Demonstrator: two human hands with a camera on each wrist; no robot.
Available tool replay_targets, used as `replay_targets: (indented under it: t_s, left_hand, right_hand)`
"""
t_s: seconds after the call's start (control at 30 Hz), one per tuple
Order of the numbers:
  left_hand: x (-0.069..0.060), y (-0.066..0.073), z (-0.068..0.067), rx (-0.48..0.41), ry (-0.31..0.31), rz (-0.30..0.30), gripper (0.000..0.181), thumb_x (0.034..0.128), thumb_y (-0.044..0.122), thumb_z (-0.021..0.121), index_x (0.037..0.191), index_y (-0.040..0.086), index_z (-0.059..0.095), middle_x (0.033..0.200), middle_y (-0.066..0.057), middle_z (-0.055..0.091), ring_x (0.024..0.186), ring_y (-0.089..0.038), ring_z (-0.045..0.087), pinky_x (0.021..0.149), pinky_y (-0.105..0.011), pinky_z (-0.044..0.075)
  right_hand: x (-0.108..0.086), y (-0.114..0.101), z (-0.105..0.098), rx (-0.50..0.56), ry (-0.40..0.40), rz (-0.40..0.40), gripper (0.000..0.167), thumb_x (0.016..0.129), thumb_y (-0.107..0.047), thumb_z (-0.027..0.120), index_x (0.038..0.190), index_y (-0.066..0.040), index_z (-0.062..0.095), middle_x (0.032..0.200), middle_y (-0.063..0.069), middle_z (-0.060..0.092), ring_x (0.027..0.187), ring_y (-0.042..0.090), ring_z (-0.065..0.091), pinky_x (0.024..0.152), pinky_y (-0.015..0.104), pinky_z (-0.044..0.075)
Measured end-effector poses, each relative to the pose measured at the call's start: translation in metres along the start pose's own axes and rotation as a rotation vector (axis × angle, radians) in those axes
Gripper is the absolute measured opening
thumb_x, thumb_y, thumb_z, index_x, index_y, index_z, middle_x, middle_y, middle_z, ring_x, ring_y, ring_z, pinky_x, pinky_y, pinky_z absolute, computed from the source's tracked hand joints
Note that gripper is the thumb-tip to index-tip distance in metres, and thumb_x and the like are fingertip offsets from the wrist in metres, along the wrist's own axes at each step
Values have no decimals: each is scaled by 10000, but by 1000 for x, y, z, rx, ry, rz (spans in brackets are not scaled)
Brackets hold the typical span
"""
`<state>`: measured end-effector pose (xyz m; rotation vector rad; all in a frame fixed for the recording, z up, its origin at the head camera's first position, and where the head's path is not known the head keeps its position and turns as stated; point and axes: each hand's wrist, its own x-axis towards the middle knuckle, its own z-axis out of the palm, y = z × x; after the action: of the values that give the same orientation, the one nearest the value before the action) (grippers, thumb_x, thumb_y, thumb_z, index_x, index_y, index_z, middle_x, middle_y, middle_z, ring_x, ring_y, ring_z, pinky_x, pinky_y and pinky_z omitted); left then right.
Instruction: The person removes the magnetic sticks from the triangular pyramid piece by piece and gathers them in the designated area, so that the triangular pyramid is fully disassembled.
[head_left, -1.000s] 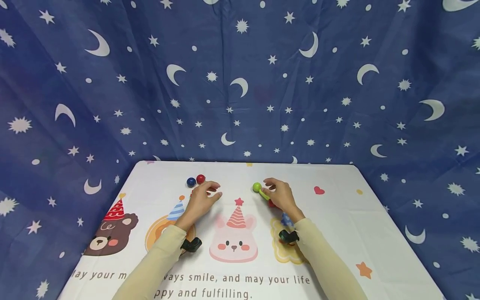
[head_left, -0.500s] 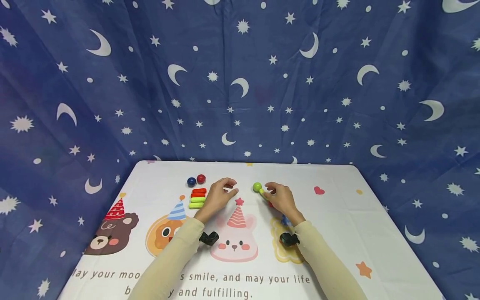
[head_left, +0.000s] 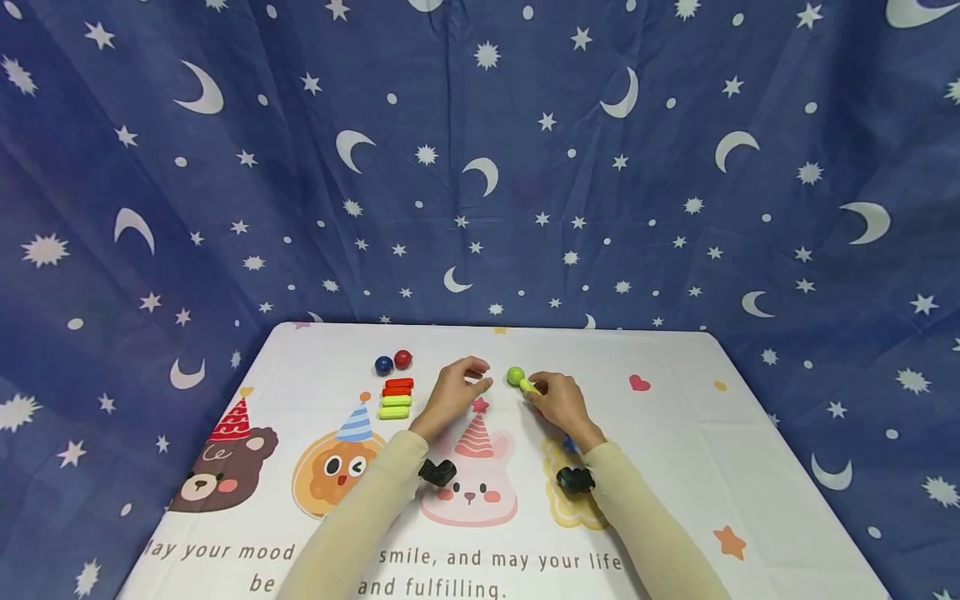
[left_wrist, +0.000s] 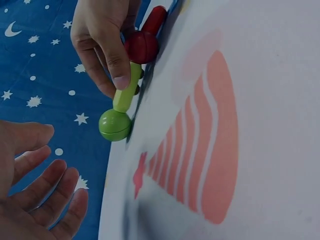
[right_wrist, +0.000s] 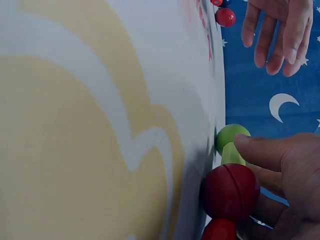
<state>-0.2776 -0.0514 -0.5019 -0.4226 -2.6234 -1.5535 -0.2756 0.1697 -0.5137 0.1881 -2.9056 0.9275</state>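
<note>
In the left wrist view, a joined toy piece runs from a green ball (left_wrist: 115, 126) through a yellow-green rod (left_wrist: 123, 100) and a dark red ball (left_wrist: 142, 47) to a red rod (left_wrist: 156, 19). My right hand (head_left: 561, 404) pinches the yellow-green rod between thumb and fingers, hiding part of it. The piece lies low over the tabletop, and I cannot tell whether all of it touches. My left hand (head_left: 453, 392) hovers just left of the green ball, fingers loosely bent and apart, holding nothing.
At the table's left back are a blue ball (head_left: 384, 365) and a red ball (head_left: 402, 359). Nearer stand stacked rows of red rods (head_left: 398, 387) and yellow-green rods (head_left: 395, 407). A star-and-moon curtain (head_left: 480, 242) hangs behind the printed tablecloth (head_left: 660, 442).
My left hand has moved right, away from the loose rods, uncovering them, and now stands near the green ball. My right hand stays by the joined piece, its fingers drawn closer around the yellow-green rod.
</note>
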Motion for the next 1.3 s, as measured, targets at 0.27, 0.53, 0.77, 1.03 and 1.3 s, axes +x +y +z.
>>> replay_targets:
  t_s: [0.27,0.53,0.77,1.03,1.3]
  left_hand:
    - [2,-9,13,3,-27,-38,300,903,171,696,1158,20,656,1128,-175,692,1014,-269,668,909,-412,543]
    - [1,-14,21,-2,-40,-61,341,903,153,693,1218,39,630,1169,-137,675,1060,-253,650,909,-378,547]
    - [5,-16,26,16,-42,-40,438,876,139,726,1290,64,606,1241,-154,661,1131,-292,633,975,-426,511]
    - [6,-18,32,97,-77,-47,474,868,186,737,1315,100,607,1270,-106,658,1189,-257,610,1047,-419,461]
    - [10,-18,38,96,-105,-31,456,865,184,745,1298,110,620,1276,-94,663,1238,-268,581,1096,-416,419]
  right_hand:
    - [0,1,3,-14,-32,6,293,849,-167,763,1133,-104,727,988,72,748,880,213,686,821,415,546]
    - [-3,0,6,-14,-37,-13,270,852,-152,759,1119,-117,734,1011,72,752,923,237,696,830,426,550]
    - [-1,2,7,-21,-26,-45,245,850,-153,763,1094,-144,751,949,44,747,837,184,666,754,375,533]
    - [-2,3,6,-4,-18,-90,244,851,-126,757,1093,-147,755,956,43,749,781,155,623,729,350,513]
    - [-1,2,5,30,-27,-105,239,856,-102,749,1090,-148,754,1034,70,752,884,206,680,783,384,545]
